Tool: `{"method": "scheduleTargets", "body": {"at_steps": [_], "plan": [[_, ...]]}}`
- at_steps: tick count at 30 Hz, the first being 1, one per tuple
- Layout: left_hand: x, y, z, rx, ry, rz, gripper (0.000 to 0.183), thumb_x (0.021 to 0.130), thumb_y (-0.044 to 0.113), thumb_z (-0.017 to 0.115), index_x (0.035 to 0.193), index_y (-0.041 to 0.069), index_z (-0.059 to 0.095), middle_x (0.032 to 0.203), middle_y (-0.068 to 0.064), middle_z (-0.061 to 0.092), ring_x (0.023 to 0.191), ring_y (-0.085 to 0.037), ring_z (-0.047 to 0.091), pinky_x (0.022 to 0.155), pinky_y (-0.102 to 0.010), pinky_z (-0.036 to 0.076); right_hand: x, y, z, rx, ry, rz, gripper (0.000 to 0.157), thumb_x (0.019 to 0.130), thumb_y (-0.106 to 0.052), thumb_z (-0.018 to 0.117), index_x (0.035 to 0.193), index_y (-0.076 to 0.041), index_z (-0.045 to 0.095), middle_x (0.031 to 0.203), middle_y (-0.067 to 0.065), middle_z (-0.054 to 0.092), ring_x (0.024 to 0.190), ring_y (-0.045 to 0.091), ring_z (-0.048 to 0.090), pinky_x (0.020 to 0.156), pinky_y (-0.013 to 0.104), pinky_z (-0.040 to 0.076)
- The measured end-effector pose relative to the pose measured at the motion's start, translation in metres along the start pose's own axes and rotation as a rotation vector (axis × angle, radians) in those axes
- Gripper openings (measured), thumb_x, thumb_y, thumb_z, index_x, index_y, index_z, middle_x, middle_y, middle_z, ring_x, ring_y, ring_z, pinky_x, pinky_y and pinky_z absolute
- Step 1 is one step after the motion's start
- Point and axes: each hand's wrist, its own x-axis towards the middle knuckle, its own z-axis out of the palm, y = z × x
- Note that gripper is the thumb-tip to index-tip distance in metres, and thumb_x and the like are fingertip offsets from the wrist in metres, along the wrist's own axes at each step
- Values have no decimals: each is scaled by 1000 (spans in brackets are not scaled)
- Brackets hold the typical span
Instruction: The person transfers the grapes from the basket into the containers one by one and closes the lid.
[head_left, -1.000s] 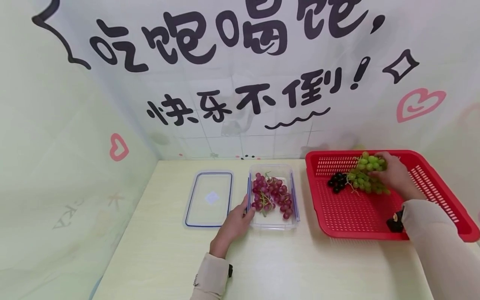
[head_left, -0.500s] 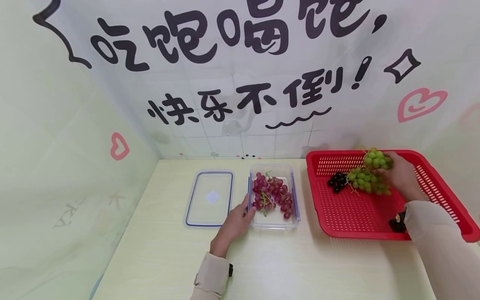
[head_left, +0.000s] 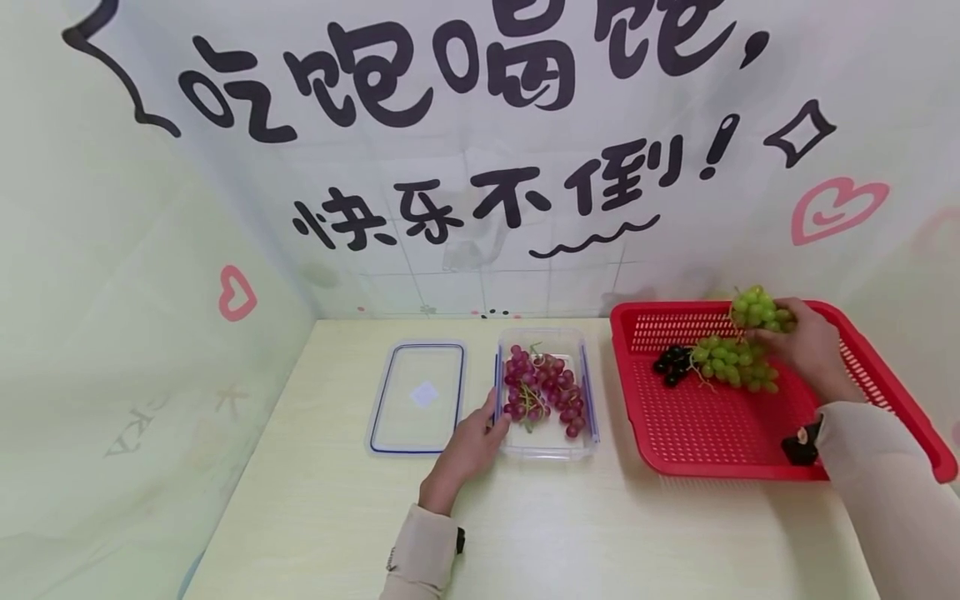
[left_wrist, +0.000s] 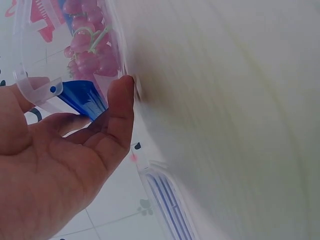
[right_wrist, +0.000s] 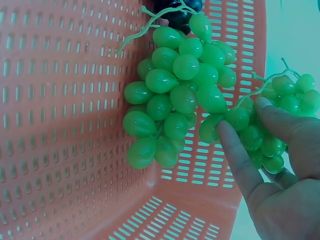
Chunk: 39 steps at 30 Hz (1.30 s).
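Note:
In the head view my left hand [head_left: 471, 450] grips the left side of a clear food container [head_left: 551, 454], by its blue latch [left_wrist: 82, 96]. Red grapes [head_left: 562, 392] lie inside it. Over the back of a red basket [head_left: 712, 429], my right hand [head_left: 813, 346] holds a bunch of green grapes [head_left: 756, 308] between thumb and fingers. A second green bunch [right_wrist: 175, 100] sits in the basket just beside that hand; the index fingertip is at its edge in the right wrist view. Black grapes [head_left: 673, 364] lie left of it, partly hidden in the right wrist view.
A clear lid [head_left: 416, 421] with a blue seal lies on the pale table [head_left: 315, 508], left of the container. Behind the table hangs a printed white curtain [head_left: 450, 283]. The basket's raised rim stands around the green and black grapes.
My right hand has moved a little back and to the right, raising its green bunch away from the other one, which stays in the basket. My left hand keeps its place on the container.

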Motion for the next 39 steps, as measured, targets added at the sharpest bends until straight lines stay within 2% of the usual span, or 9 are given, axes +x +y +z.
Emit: {"method": "scheduleTargets", "body": {"at_steps": [4,10,17,19,21,23,26,31,39], "plan": [[0,-1,0,-5,3,6,62,106,32,41,157,2,20,146,-26,47,130,-39,51,107,-53,41,0,-1,-2,28,-1,19,68,96,-27,65,145,11,34,134,38,42,115,53,41,89,66,48],[0,-1,0,3,3,20,62,106,32,41,157,1,20,147,-27,46,130,-41,50,108,-53,40,-2,-7,-5,79,44,54,70,99,-34,59,147,8,31,136,37,41,117,52,41,94,68,42],[2,-4,0,5,2,24,63,106,32,41,157,1,20,144,-29,48,131,-42,49,109,-54,39,-1,-14,-9,124,54,47,74,98,-42,57,148,6,32,137,35,42,116,49,43,95,65,44],[2,-4,0,3,1,16,63,106,32,41,157,2,19,145,-28,48,131,-42,49,109,-54,39,-2,-16,-10,130,54,46,75,98,-43,58,148,6,32,137,35,42,116,49,43,88,57,50],[2,-4,1,0,2,10,63,106,33,41,157,3,19,145,-28,48,131,-41,49,109,-54,39,-3,-19,-11,137,51,44,74,97,-42,58,149,5,32,137,34,43,116,48,43,80,38,55],[2,-4,1,0,1,13,63,106,33,41,157,2,19,143,-28,49,130,-41,50,108,-54,40,-4,-21,-12,142,46,43,75,97,-42,59,149,4,32,137,33,43,117,48,42,69,19,49],[2,-5,1,2,1,13,64,106,34,41,157,2,20,142,-28,51,128,-40,52,107,-53,41,-4,-26,-15,154,34,38,75,97,-41,60,150,3,32,137,33,42,117,47,41,60,7,38],[2,-5,1,6,1,17,64,106,34,41,157,1,20,142,-28,50,128,-40,52,107,-54,41,-3,-35,-18,173,4,28,75,96,-40,61,151,0,31,138,31,41,117,43,41,60,7,42],[0,-3,1,-7,-2,6,64,106,34,41,157,4,19,147,-26,46,133,-40,48,110,-54,38,0,-54,-22,172,-41,-22,74,95,-35,65,151,0,33,137,31,40,118,44,41,62,14,50]]}}
